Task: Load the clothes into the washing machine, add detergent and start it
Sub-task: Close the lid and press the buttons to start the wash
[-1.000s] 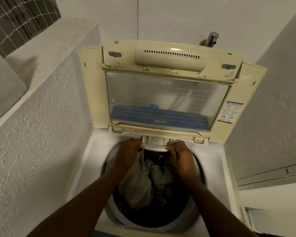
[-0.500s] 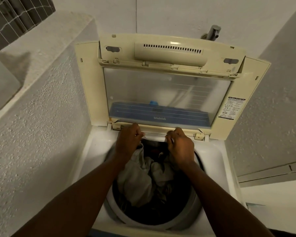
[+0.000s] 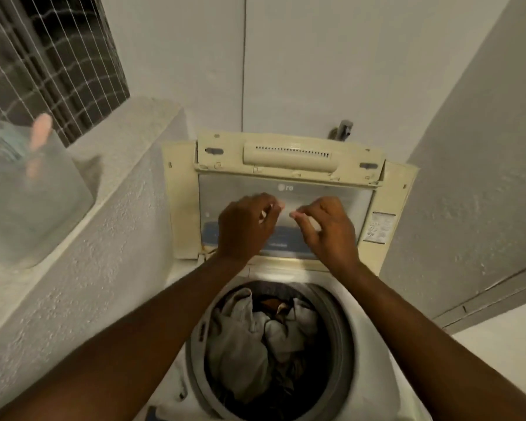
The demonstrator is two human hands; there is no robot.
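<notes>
The white top-loading washing machine stands below me with its cream lid raised upright against the wall. Grey and dark clothes lie bunched in the round drum. My left hand and my right hand hover side by side in front of the lid's clear window, above the drum's back rim. The fingers of both are loosely curled, their tips nearly meeting, and I see nothing in either hand. No detergent is in view.
A rough plastered ledge runs along the left of the machine and carries a translucent plastic container. Above it is a barred window. A tap sticks out of the wall behind the lid. A wall closes in on the right.
Both hands have lifted out of the back of the drum and away from the clothes, up in front of the lid. My view has tilted upward.
</notes>
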